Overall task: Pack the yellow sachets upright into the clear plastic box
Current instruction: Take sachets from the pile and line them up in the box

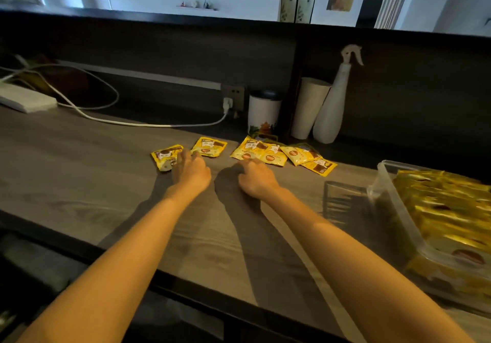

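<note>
Left hand (190, 172), grip apart, fingers touching a yellow sachet (166, 157). Right hand (256, 177), grip curled beside the sachet pile (276, 155); whether it holds one cannot be told. Clear box (390, 196) at right.

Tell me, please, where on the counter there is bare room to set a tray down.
The widest bare patch lies left of the left hand, between the cable and the counter front edge. A narrow strip runs between it and the right hand. Crowded: sachets at the back, box on the right.
</note>
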Available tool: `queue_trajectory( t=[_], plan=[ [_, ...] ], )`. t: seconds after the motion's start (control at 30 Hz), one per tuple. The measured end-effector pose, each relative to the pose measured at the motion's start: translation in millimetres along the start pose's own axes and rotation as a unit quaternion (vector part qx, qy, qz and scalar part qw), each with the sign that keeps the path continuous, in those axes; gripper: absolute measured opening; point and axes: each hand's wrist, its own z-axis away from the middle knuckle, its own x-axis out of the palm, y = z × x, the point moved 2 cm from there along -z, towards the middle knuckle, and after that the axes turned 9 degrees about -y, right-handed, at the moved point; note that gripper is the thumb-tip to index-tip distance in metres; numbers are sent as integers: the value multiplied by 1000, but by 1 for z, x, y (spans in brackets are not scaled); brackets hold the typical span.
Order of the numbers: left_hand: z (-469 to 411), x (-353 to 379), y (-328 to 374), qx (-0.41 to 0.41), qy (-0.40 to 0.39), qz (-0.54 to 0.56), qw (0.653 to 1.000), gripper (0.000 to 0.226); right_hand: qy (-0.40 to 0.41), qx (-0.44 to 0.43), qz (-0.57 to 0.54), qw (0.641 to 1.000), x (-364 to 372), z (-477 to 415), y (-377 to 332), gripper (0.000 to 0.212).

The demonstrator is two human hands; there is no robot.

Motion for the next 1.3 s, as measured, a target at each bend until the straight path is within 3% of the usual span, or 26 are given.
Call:
queue_trajectory(
  t=[0.17, 0.3, 0.5, 0.7, 0.8, 0.9, 0.97, 1.1, 1.17, 1.3],
  plan=[
    [-30, 4, -19, -60, -41, -6, 997, 55, -28, 10, 62, 998, 5, -32, 5, 50],
    [-30, 9, -17, -3, 11, -32, 999, 44, -42, 0, 81, 996, 7, -39, 16, 51],
    [-7, 5, 1, 81, 27, 60, 994, 29, 69, -3, 106, 992, -2, -21, 19, 36],
    [30, -2, 15, 128, 13, 95, 987, 45, 117, -6, 151, 982, -8, 15, 31, 35],
    [48, 0, 22, 152, 17, 117, 981, 48, 147, -3, 116, 982, -12, 36, 33, 33],
    [59, 2, 24, 158, 57, 154, 974, 30, 163, 13, 88, 983, -19, 46, 37, 31],
    [64, 2, 22, 124, 75, 168, 975, 19, 113, 6, 93, 989, -20, 48, 42, 30],
    [69, 3, 19, 22, -51, 35, 998, 51, -66, -4, 125, 990, -14, 52, 50, 40],
    [75, 2, 19, -2, -98, 15, 995, 58, -83, 19, 148, 985, -13, 57, 52, 36],
    [83, 3, 26, 24, -108, 54, 992, 64, -116, 47, 128, 984, -23, 69, 46, 29]
  ],
)
